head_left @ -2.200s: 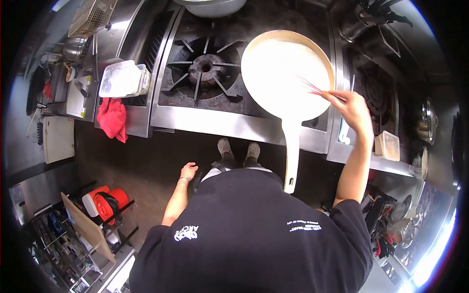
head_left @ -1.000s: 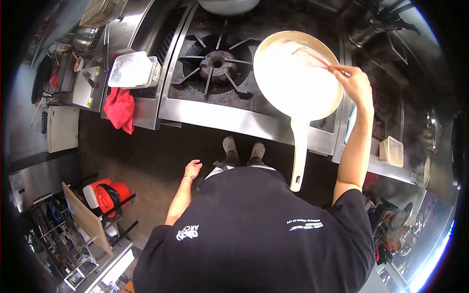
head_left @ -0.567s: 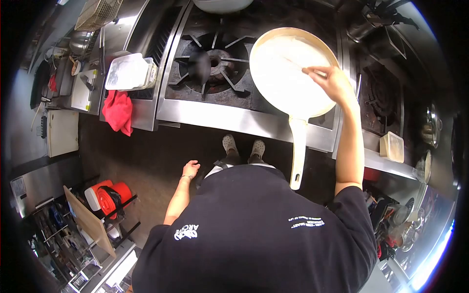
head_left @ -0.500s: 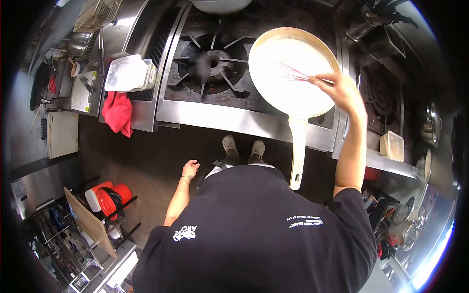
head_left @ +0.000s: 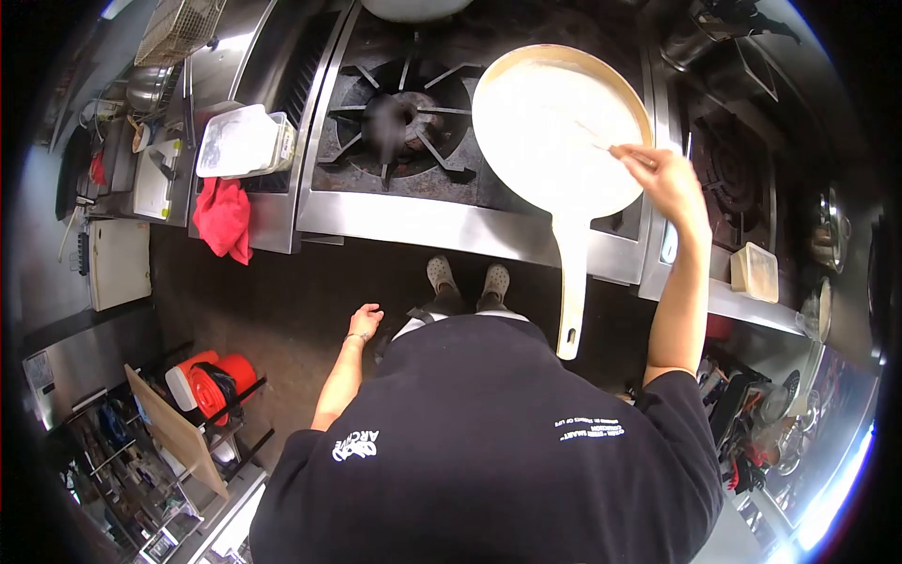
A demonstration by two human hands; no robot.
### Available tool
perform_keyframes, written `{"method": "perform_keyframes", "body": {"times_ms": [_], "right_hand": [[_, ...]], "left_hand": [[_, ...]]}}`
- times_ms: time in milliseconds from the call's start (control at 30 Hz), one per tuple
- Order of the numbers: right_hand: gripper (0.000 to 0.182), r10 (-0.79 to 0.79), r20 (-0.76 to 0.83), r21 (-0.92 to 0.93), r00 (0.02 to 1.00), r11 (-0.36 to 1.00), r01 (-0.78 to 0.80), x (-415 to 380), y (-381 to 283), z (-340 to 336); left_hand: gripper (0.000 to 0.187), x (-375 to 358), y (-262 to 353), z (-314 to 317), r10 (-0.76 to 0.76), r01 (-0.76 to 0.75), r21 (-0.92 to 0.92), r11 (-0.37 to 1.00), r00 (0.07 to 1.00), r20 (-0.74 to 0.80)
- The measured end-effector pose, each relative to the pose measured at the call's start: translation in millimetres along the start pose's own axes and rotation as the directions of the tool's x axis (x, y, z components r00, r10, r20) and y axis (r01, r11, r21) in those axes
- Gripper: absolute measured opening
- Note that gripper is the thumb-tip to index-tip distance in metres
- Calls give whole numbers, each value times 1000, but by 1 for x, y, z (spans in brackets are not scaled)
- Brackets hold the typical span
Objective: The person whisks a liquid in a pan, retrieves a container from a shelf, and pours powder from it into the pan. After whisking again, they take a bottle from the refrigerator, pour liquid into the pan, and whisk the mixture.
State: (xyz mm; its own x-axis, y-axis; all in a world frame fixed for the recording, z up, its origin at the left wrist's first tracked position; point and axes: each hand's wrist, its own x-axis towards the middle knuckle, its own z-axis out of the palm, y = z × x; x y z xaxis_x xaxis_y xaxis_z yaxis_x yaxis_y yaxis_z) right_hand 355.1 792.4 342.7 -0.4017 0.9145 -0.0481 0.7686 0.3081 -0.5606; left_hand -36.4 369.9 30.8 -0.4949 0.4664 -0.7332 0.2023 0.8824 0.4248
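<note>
A large cream-coloured pan (head_left: 572, 273) sits on the right part of the stove, its long handle pointing toward my body. White liquid (head_left: 545, 122) fills much of it. My right hand (head_left: 662, 183) is closed on the handle of a whisk (head_left: 594, 139) at the pan's right side; the wire end is over the white liquid and hard to make out. My left hand (head_left: 365, 321) hangs in front of the stove, away from the pan, its fingers partly spread and holding nothing.
An iron burner grate (head_left: 402, 122) lies left of the pan. Plastic containers (head_left: 242, 141) and a red cloth (head_left: 224, 218) are at the left counter. Another container (head_left: 754, 273) stands on the right ledge. A pot (head_left: 416, 7) shows at the top.
My right hand has moved slightly right with the whisk, whose red-looking wires now show only faintly. My left hand remains low beside my body.
</note>
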Motion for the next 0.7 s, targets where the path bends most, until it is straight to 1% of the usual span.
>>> {"method": "perform_keyframes", "body": {"times_ms": [33,67,133,167,200,267,300,333,400,433,467,533,600,633,667,700], "right_hand": [[30,111,135,-76,985,992,-101,-9,-25,-10],[30,111,133,-78,985,992,-101,-16,-25,-21],[29,125,163,-147,979,984,-101,-28,-14,-43],[27,202,113,-181,973,967,-180,-31,-15,-53],[25,303,38,-268,952,921,-283,-29,-32,-56],[25,101,-69,-186,992,976,-112,-21,-13,-30],[27,38,15,-68,999,997,-37,-17,-16,-20],[28,132,109,-127,985,985,-117,-23,-18,-23],[29,208,143,-253,968,953,-167,-38,-25,-44],[28,267,134,-241,954,943,-230,-42,-26,-56],[28,300,50,-283,953,919,-274,-42,-12,-58],[27,264,-92,-339,960,898,-279,-35,-18,-51],[27,209,-41,-207,977,955,-213,-33,-17,-36],[26,165,25,-208,986,966,-156,-37,-18,-37],[26,160,24,-207,987,966,-152,-42,-18,-42],[26,226,24,-258,974,943,-212,-47,-18,-51]], "left_hand": [[39,0,-1,0,-27,27,21,999,1000,5],[39,0,-1,1,-25,25,20,999,1000,5],[38,-1,0,0,-31,30,-52,998,999,-17],[38,-1,-1,0,-30,29,-49,998,999,-15],[38,1,-4,1,-16,16,-39,999,1000,-11],[38,-1,-7,3,1,-1,-26,1000,1000,1],[38,-2,-6,2,-21,21,2,1000,1000,8],[38,-2,-4,1,-43,42,29,999,999,13],[39,-2,-3,0,-54,54,19,998,999,6],[39,0,-4,1,-39,39,-11,999,999,2],[39,1,-4,1,-25,25,-42,999,1000,-3],[39,0,-5,2,-14,15,-25,1000,1000,8],[39,1,-4,3,0,0,-16,1000,1000,11],[37,2,-4,2,-14,14,-5,1000,1000,8],[35,2,-5,2,-29,29,7,1000,1000,5],[35,5,-8,4,-30,30,6,1000,1000,4]]}}
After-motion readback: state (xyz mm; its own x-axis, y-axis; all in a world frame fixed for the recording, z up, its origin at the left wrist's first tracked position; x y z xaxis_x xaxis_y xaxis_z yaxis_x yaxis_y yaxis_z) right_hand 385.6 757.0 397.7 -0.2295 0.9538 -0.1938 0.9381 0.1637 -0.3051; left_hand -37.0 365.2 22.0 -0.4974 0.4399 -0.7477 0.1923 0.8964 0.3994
